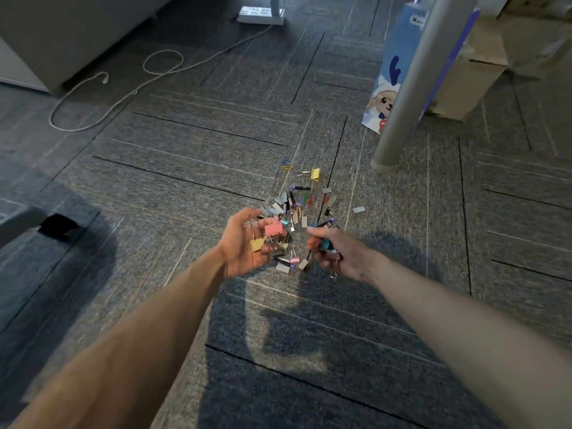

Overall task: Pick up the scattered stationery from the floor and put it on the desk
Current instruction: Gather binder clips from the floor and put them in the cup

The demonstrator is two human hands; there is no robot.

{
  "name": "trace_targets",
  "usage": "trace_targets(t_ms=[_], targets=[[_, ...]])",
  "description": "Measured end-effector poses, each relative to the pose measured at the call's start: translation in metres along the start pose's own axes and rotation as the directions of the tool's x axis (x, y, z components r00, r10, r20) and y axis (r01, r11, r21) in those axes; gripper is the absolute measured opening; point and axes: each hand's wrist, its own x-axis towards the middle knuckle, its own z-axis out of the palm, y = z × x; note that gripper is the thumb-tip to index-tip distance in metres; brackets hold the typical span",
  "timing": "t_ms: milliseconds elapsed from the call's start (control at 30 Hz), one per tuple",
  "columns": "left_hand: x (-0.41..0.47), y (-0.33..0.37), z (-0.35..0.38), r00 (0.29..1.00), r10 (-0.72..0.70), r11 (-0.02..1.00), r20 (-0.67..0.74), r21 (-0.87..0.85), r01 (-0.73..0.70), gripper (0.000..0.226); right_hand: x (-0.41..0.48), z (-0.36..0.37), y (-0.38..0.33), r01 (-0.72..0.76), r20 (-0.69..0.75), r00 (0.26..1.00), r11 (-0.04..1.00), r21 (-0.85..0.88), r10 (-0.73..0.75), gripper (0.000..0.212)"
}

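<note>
Clips in both hands above gray carpet (154, 187).
The cupped, palm-up left hand (244, 243) holds pink and yellow clips (272, 229), and the right hand (335, 253) grips a teal clip (325, 244). Just past the fingers, the stationery pile (298, 205) stretches away toward a yellow clip (315, 174), whose handles point left. Left is open carpet; a desk leg (399, 97) stands far right.

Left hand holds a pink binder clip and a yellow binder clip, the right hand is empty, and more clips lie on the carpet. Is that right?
No. The head view shows the right hand is not empty: it grips a teal binder clip. The left hand does hold a pink binder clip and a yellow binder clip, and more clips lie on the carpet.
</note>
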Motion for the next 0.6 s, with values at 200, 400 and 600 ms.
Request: trace_targets(t_ms=[200, 400, 600], targets=[[0.007, -0.006, 0.003, 0.999, -0.024, 0.991, -0.041, -0.132, 0.018, 0.034, 0.011, -0.003, 0.007, 0.023, -0.151, 0.988, 1.000, 0.011, -0.021, 0.023], [0.017, -0.010, -0.001, 0.995, -0.045, 0.977, -0.094, -0.214, 0.024, 0.035, 0.020, 0.008, 0.021, -0.017, -0.204, 0.935, 0.541, -0.841, -0.289, 0.044], [0.025, -0.010, -0.014, 0.992, -0.085, 0.995, -0.098, 0.035, 0.089, 0.019, 0.028, 0.027, 0.017, -0.124, -0.208, 0.945, 0.312, -0.942, -0.254, 0.041]])
